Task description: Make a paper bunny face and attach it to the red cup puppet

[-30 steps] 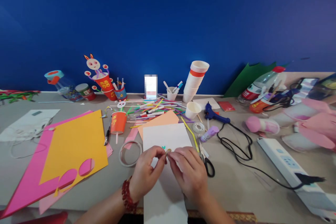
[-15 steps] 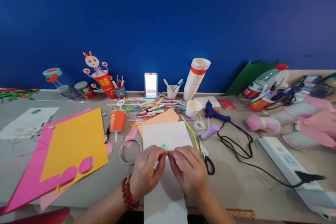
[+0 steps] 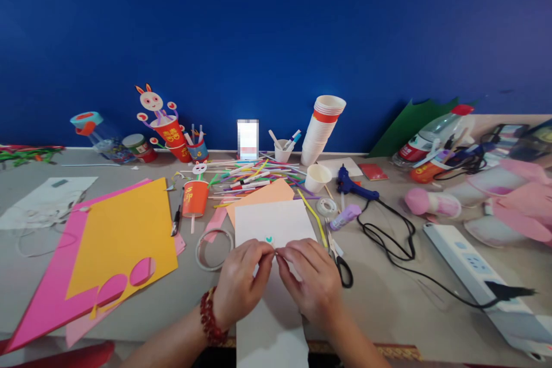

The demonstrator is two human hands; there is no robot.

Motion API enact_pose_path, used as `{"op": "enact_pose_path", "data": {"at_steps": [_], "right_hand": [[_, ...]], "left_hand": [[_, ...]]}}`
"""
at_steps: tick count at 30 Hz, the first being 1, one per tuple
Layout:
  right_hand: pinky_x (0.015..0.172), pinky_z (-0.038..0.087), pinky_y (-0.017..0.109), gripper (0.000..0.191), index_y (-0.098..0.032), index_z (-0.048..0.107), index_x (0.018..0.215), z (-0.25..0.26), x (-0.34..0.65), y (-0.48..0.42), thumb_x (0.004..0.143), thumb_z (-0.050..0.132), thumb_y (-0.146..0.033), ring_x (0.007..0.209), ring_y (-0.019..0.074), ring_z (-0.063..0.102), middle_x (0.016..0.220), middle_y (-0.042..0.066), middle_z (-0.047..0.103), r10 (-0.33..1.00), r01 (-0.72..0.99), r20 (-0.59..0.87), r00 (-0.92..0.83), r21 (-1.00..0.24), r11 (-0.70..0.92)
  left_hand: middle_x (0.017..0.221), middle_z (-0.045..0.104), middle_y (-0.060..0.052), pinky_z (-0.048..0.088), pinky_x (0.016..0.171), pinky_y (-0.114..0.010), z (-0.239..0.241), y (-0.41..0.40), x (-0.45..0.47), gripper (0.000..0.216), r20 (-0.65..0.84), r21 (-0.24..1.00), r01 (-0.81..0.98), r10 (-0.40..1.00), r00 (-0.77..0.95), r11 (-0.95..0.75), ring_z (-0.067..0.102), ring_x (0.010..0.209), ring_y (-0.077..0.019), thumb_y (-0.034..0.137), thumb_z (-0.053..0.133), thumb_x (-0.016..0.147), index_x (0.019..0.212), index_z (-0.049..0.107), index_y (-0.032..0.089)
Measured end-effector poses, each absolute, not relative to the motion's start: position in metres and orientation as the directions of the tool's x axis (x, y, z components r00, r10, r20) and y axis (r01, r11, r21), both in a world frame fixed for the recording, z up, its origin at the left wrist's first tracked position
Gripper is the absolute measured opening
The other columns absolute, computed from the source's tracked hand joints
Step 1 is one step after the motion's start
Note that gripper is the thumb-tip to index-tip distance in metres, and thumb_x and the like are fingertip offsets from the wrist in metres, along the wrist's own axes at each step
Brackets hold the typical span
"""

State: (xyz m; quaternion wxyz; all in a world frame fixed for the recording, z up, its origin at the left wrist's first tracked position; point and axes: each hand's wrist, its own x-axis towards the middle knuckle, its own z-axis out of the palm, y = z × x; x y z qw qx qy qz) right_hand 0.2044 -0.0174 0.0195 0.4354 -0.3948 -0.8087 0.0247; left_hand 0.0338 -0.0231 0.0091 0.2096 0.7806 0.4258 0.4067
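My left hand [image 3: 240,284] and my right hand [image 3: 311,284] meet fingertip to fingertip over a white sheet of paper [image 3: 273,223] near the table's front edge. Both pinch a very small piece between thumbs and forefingers; it is too small to name. A red bead bracelet [image 3: 210,319] circles my left wrist. A tiny green and orange shape [image 3: 269,239] lies on the paper just beyond my fingers. Black-handled scissors [image 3: 341,264] lie right of my right hand, and a tape ring [image 3: 210,250] lies left of my left hand.
Orange card on pink sheets [image 3: 121,236] covers the left. An orange cup [image 3: 195,199], loose straws and markers [image 3: 254,177], a cup stack [image 3: 323,126], a blue glue gun [image 3: 354,187] with black cord, a glue stick [image 3: 345,217] and a white power strip [image 3: 478,276] lie around.
The small piece, visible as a round bit between my fingertips a second ago, is now hidden in the pinch. My hands have stayed almost in place; the view shifted slightly.
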Motion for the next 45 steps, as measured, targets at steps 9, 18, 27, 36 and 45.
{"op": "enact_pose_path", "data": {"at_steps": [9,18,27,36,45], "right_hand": [[0.068,0.052,0.036,0.016,-0.019,0.067,0.097,0.0205,0.2105,-0.0148,0.090,0.056,-0.009,0.074,0.0208,0.063,0.085,0.008,0.071,0.633,0.639,0.670,-0.387,-0.300,0.708],[0.068,0.052,0.035,0.016,-0.019,0.064,0.093,0.0172,0.2088,-0.0136,0.085,0.061,-0.005,0.073,0.0199,0.059,0.080,0.006,0.068,0.653,0.600,0.685,-0.322,-0.386,0.701],[0.068,0.051,0.034,0.015,-0.018,0.068,0.095,0.0258,0.2134,-0.0147,0.089,0.058,-0.008,0.075,0.0199,0.062,0.083,0.007,0.070,0.643,0.598,0.659,-0.389,-0.351,0.721],[0.070,0.049,0.033,0.014,-0.017,0.064,0.093,0.0242,0.2112,-0.0122,0.087,0.058,-0.005,0.077,0.0196,0.059,0.084,0.006,0.067,0.686,0.533,0.635,-0.356,-0.465,0.707],[0.071,0.048,0.033,0.016,-0.018,0.064,0.096,0.0257,0.2114,-0.0137,0.088,0.059,-0.005,0.077,0.0192,0.059,0.085,0.006,0.067,0.691,0.525,0.626,-0.361,-0.476,0.706]], "left_hand": [[0.079,0.063,-0.003,0.047,0.069,-0.029,0.0119,-0.0230,0.0332,0.013,0.449,0.669,0.488,0.828,0.335,-0.560,0.059,0.074,-0.0169,0.010,0.045,0.095,0.097,0.054,0.019],[0.082,0.064,-0.003,0.047,0.071,-0.027,0.0122,-0.0241,0.0354,0.013,0.452,0.698,0.466,0.839,0.301,-0.543,0.061,0.076,-0.0160,0.009,0.047,0.093,0.096,0.055,0.019],[0.076,0.061,-0.001,0.046,0.069,-0.027,0.0141,-0.0239,0.0344,0.012,0.408,0.732,0.454,0.860,0.306,-0.508,0.058,0.071,-0.0146,0.011,0.046,0.095,0.093,0.054,0.019],[0.076,0.062,0.001,0.045,0.072,-0.024,0.0150,-0.0262,0.0358,0.012,0.361,0.772,0.457,0.897,0.256,-0.441,0.060,0.072,-0.0126,0.011,0.049,0.093,0.092,0.055,0.020],[0.074,0.062,0.002,0.044,0.070,-0.023,0.0177,-0.0230,0.0344,0.010,0.304,0.814,0.432,0.918,0.253,-0.388,0.059,0.071,-0.0126,0.014,0.048,0.094,0.090,0.055,0.020]]}}
